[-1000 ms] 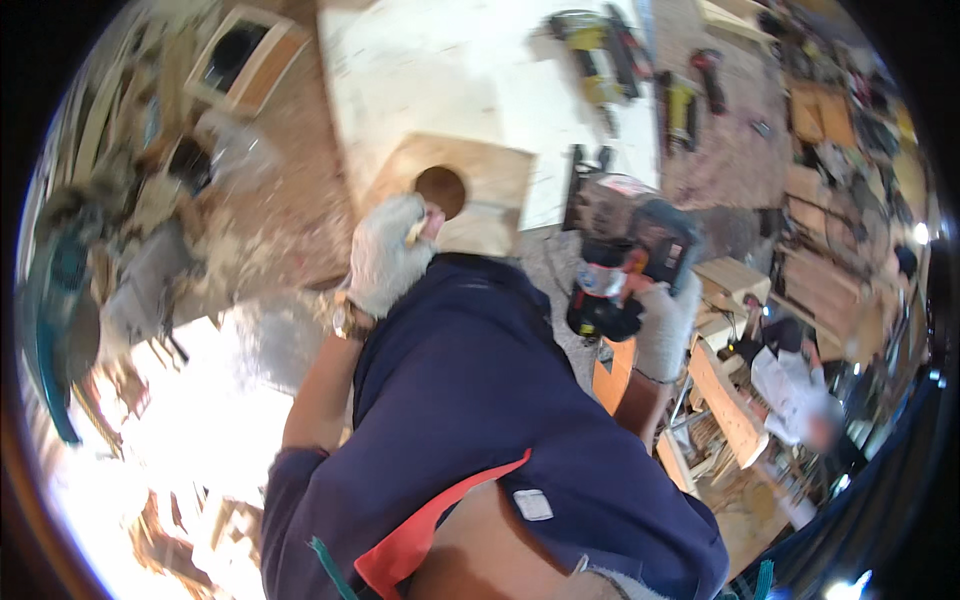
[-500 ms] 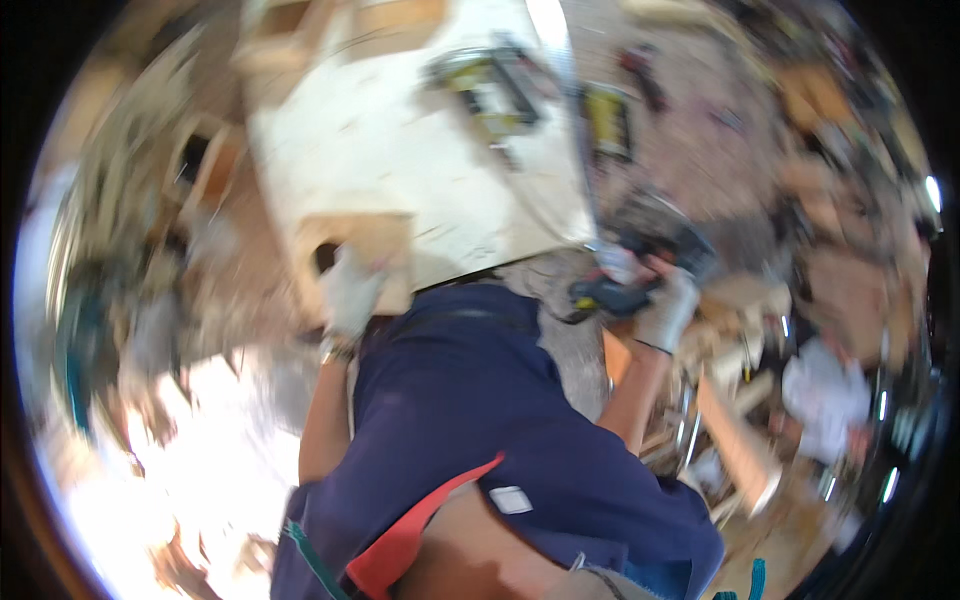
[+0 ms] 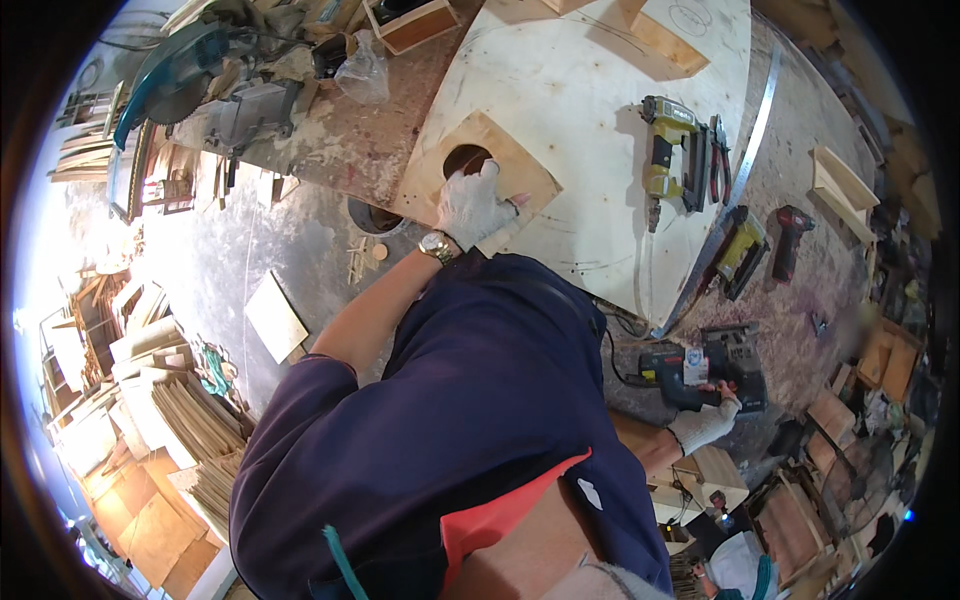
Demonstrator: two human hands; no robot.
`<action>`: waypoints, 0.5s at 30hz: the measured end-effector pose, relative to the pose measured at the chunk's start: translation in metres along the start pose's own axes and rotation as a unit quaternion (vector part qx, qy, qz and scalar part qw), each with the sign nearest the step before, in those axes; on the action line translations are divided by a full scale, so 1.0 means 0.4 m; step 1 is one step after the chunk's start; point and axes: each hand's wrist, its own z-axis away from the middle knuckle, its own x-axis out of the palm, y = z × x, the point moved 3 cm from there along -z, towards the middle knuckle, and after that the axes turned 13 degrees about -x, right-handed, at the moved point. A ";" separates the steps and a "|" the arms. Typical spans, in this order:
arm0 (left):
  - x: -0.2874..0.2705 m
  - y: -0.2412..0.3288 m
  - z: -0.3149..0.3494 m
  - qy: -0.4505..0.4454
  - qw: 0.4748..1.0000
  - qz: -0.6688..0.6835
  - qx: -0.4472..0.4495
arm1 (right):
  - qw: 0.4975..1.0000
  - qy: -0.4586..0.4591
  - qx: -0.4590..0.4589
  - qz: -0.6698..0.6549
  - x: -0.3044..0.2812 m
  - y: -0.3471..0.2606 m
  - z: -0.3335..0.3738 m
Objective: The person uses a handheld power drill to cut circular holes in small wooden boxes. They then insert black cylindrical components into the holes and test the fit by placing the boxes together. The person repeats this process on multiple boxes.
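My left hand (image 3: 470, 205), in a pale knit glove, is on a square plywood piece (image 3: 520, 165) with a round hole, at the near left corner of the white sheet. Its fingers curl at the hole's edge and the thumb points right over the wood. Off to the right, beside the sheet, my right hand (image 3: 705, 424), gloved with bare fingertips, is closed on a dark power tool that looks like a jigsaw (image 3: 680, 375). The tool lies on its side with its cord running left; the palm side of my grip is hidden.
On the white sheet (image 3: 570, 130) lie a yellow-green nail gun (image 3: 672, 150) and red-handled pliers (image 3: 719, 160). A metal straightedge (image 3: 745, 150) runs along its right side. Beyond are another nail gun (image 3: 742, 250) and a red-black drill (image 3: 790, 240). A mitre saw (image 3: 180, 85) stands far left.
The view has swung, so the bench appears turned and shifted, and the picture is sharper. My left hand stays on the plywood piece; my right stays on the jigsaw, which now rests lower right.
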 end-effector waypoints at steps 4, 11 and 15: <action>-0.070 0.021 -0.039 -0.029 0.974 -0.068 0.213 | 0.997 -0.060 -0.010 0.052 0.127 -0.049 0.091; -0.014 0.014 -0.097 -0.032 0.900 -0.067 0.430 | 0.971 -0.224 -0.006 0.082 0.266 -0.053 0.225; 0.001 0.074 -0.013 -0.001 0.950 -0.081 0.302 | 0.963 -0.251 0.013 0.092 0.328 -0.035 0.308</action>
